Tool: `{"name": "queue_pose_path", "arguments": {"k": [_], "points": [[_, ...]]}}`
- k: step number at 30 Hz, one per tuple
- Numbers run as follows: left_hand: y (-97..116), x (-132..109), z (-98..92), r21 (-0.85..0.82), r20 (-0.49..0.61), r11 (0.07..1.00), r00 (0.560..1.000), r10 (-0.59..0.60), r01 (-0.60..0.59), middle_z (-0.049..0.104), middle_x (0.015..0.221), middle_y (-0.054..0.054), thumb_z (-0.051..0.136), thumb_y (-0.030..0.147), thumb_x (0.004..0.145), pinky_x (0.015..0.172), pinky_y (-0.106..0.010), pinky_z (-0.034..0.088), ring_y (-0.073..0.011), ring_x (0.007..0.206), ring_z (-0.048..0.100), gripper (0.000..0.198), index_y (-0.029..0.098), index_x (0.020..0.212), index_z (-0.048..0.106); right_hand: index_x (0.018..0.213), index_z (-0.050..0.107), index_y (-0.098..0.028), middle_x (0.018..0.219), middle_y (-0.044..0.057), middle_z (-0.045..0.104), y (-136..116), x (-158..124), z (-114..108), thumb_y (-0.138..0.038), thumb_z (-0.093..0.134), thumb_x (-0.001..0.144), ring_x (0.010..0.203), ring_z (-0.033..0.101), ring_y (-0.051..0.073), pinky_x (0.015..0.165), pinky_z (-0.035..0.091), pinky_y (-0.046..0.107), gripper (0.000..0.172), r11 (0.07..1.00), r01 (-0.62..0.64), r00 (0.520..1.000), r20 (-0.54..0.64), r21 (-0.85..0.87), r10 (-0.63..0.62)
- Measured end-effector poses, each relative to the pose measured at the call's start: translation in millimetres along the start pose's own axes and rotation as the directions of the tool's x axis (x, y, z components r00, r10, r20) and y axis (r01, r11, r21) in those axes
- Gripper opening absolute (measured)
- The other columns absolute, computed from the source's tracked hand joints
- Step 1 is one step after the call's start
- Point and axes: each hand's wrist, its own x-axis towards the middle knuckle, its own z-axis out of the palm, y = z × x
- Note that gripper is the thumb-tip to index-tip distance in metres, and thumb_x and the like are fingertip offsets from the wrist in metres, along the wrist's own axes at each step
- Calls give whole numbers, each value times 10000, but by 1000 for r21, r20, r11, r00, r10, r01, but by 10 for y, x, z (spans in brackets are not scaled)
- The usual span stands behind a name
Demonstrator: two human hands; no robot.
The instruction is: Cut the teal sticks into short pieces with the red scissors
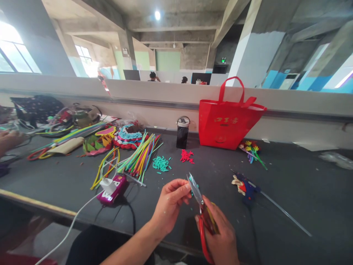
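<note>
My right hand (223, 235) grips a pair of scissors (196, 190) with red handles, its blades pointing up and away from me. Close beside the blades, my left hand (169, 202) pinches a small teal piece (192, 193), mostly hidden by the fingers and blades. Beyond my hands lie a loose pile of short teal pieces (161, 163) and a smaller pile of short red pieces (186, 156). A bundle of long coloured strips (140, 154) rests left of the teal pile.
A purple power strip (113, 191) with a white plug sits at left. Behind stand a dark bottle (182, 134) and a red bag (228, 127). Flower-like crafts (251, 149) and a thin rod (286, 209) lie at right. Another person's hand (11, 141) is at far left.
</note>
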Motion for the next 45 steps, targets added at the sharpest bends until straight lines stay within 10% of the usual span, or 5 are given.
{"name": "queue_pose_path", "arguments": {"k": [15,25,34,45], "points": [[-35,28,-18,-14,10,1000,1000,-9,9,599,608,-2,791,252,697,541,-192,370,-72,544,493,169,122,738,690,1336,547,-198,1085,84,726,71,-57,23,-236,559,923,933,715,188,776,579,260,415,996,64,997,-29,-70,-66],[-2,16,0,-94,166,995,986,-2,18,471,583,32,684,239,809,541,-222,346,-74,521,397,151,138,722,614,1244,596,-212,1143,76,704,34,88,-16,-387,670,827,962,704,219,782,584,304,457,872,-410,908,28,266,418],[3,0,-6,-202,201,978,980,-13,54,479,649,16,664,244,838,587,-220,379,-86,593,444,142,130,769,615,1319,500,-242,1152,84,665,-91,130,-43,-302,636,866,1027,650,223,845,548,342,477,991,-92,994,60,92,87],[-20,27,2,-178,147,983,989,-16,42,494,638,15,704,289,803,598,-220,396,-88,588,461,189,138,735,610,1351,499,-246,993,63,701,9,84,-29,-223,605,893,889,673,209,790,549,346,471,998,41,998,47,-42,-39]]}}
